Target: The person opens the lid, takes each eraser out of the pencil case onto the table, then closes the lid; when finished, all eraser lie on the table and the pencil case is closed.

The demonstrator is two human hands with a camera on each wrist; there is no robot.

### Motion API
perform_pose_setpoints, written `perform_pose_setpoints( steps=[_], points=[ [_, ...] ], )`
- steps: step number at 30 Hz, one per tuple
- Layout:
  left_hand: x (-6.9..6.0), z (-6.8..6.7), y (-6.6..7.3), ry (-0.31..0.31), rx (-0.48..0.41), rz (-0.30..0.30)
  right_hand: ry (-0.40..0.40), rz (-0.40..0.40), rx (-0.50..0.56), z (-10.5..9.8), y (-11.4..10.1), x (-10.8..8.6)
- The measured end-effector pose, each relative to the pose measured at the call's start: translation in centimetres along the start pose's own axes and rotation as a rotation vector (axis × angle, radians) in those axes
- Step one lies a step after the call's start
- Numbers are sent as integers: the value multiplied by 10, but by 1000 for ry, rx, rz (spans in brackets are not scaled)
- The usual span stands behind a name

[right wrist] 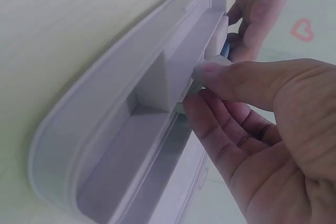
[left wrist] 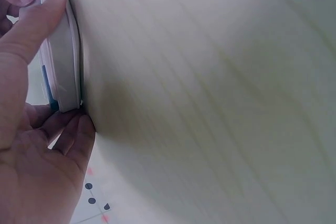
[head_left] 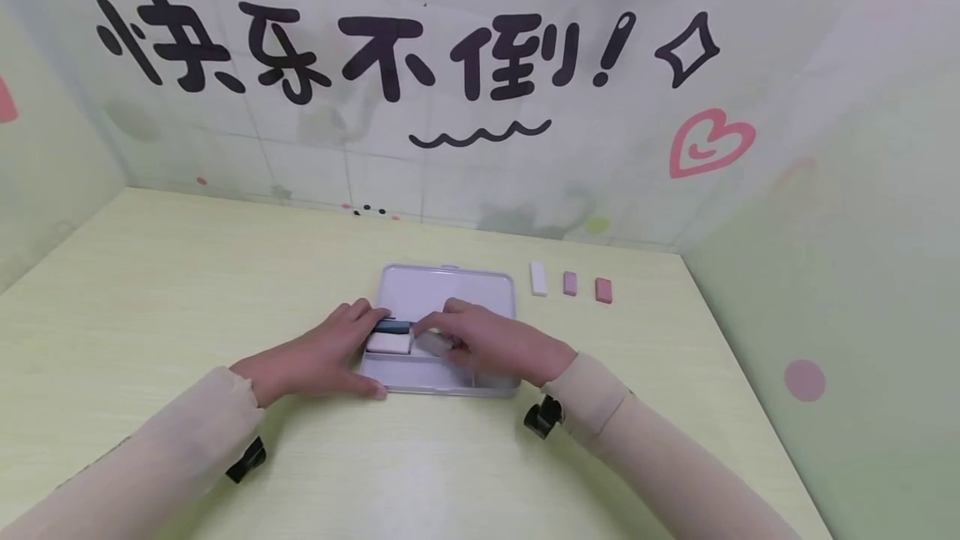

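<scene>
A pale plastic case (head_left: 450,286) lies opened flat on the table, its lid towards the back and its divided tray in front. My left hand (head_left: 322,361) holds the tray's left end, thumb at the front wall and fingers at the far side. My right hand (head_left: 506,344) pinches a small greyish-white block (head_left: 432,343) between thumb and fingers, over the tray's rear compartment. Left of that block, a white block (head_left: 388,344) and a dark blue block (head_left: 392,327) sit in the rear compartment. The right hand covers part of the tray's right side.
On the table right of the case stand a white block (head_left: 538,278), a mauve block (head_left: 570,283) and a pink-red block (head_left: 603,290) in a row. Printed fabric walls (head_left: 465,182) enclose the table (head_left: 225,265) at the back and sides.
</scene>
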State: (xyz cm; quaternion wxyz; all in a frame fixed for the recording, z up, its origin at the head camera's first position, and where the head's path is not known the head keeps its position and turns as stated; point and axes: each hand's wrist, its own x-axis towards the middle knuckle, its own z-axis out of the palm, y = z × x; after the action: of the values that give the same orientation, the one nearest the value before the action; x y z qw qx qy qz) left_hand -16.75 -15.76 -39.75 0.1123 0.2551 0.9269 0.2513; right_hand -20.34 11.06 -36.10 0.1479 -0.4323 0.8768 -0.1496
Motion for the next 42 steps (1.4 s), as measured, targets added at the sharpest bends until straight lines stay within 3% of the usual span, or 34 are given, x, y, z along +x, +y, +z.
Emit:
perform_pose_setpoints(
  steps=[9,15,26,34,42],
  points=[
    [-1,-1,1,-3,-4,-5,67,30,24,1,7,-7],
    [-1,0,1,-12,-2,-16,106,67,149,0,20,-18],
    [-1,0,1,-9,1,-15,318,148,337,-6,68,-54],
    [0,2,0,-14,-2,-19,426,293,273,-13,117,-86],
    [-1,0,2,-13,4,-32,474,417,235,-25,158,-122]
  ],
)
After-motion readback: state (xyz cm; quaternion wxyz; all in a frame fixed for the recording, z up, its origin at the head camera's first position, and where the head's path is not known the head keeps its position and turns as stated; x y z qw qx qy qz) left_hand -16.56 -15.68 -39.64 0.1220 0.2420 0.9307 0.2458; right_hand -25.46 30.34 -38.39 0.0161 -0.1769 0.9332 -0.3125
